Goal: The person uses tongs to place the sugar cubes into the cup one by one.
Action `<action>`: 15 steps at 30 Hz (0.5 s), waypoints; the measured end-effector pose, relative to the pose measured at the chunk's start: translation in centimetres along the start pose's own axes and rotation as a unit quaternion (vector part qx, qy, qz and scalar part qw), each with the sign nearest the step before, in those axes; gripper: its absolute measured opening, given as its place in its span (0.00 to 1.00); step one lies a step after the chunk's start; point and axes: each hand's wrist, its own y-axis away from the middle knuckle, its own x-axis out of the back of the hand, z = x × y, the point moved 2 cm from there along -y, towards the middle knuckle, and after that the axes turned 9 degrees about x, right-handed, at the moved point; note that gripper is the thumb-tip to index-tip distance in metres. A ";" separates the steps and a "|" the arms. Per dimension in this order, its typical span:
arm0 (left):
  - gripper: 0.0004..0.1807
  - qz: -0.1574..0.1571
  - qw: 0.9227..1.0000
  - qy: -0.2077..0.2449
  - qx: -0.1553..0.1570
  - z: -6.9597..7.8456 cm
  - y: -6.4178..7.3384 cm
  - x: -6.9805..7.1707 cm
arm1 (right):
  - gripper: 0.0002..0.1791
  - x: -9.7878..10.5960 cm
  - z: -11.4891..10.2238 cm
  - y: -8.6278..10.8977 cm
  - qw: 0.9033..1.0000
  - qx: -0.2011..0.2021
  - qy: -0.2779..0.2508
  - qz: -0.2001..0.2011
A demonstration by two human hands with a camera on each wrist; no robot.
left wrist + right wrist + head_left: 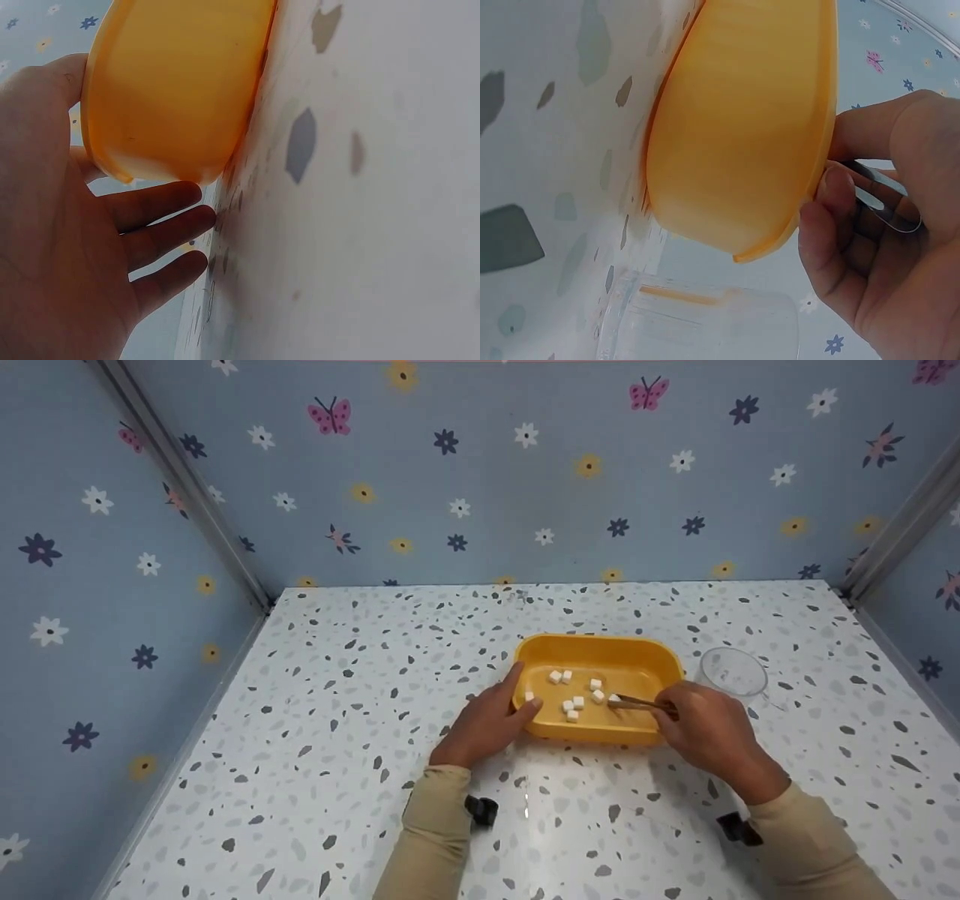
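Counter (337,802) carries yellow tray (592,733). Left hand (484,725) grip clamped on tray's left end; right hand (709,727) at its right end, clear cup (733,671) just beyond. Right grip pinches tweezers (643,703), tips at a white cube (614,697) inside tray; off-centre squeeze could flick it out.

My table (300,802) is white, speckled grey; ahead of me a blue wall (510,480) carries flowers (589,466) and pink butterflies (330,416), and grey posts (220,536) stand at both its ends.
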 end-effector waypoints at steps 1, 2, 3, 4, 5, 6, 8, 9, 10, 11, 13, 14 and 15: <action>0.46 0.000 1.000 0.000 0.000 0.0 0.0 0.0 | 0.06 0.0 0.0 0.0 1.000 0.000 0.001 0.002; 0.46 0.000 1.000 0.000 0.000 0.0 0.0 0.0 | 0.06 0.0 0.0 0.0 1.000 0.001 0.001 0.005; 0.46 0.000 1.000 0.002 0.000 0.0 0.0 0.0 | 0.06 0.0 0.0 0.0 1.000 0.005 0.003 0.010; 0.46 0.001 1.000 0.002 0.000 0.0 0.1 0.0 | 0.06 0.0 0.0 0.0 1.000 0.009 0.005 0.015; 0.46 0.002 1.000 0.004 -0.001 0.0 0.1 0.0 | 0.06 0.0 0.0 0.0 1.000 0.012 0.007 0.020; 0.46 0.002 1.000 0.004 -0.001 0.0 0.1 0.0 | 0.06 0.0 0.1 0.1 1.000 0.015 0.009 0.025; 0.46 0.003 1.000 0.005 -0.002 0.0 0.2 0.0 | 0.06 0.1 0.1 0.1 0.999 0.022 0.012 0.033; 0.46 0.003 1.000 0.006 -0.003 -0.1 0.2 0.0 | 0.06 0.1 0.1 0.2 0.999 0.024 0.014 0.035; 0.46 0.003 1.000 0.005 -0.004 -0.1 0.1 0.0 | 0.06 0.2 0.1 0.1 0.999 0.023 0.014 0.035; 0.46 0.002 1.000 0.005 -0.004 0.0 0.1 -0.1 | 0.06 0.2 0.0 0.1 0.999 0.022 0.015 0.034; 0.46 0.002 1.000 0.006 -0.004 0.0 0.1 -0.1 | 0.06 0.4 0.0 0.1 0.999 0.023 0.016 0.034; 0.46 0.002 1.000 0.006 -0.004 0.0 0.1 -0.1 | 0.06 0.4 -0.1 0.1 0.999 0.023 0.016 0.034; 0.46 0.001 1.000 0.008 -0.004 0.0 0.1 -0.1 | 0.05 0.5 -0.1 0.1 0.999 0.023 0.016 0.034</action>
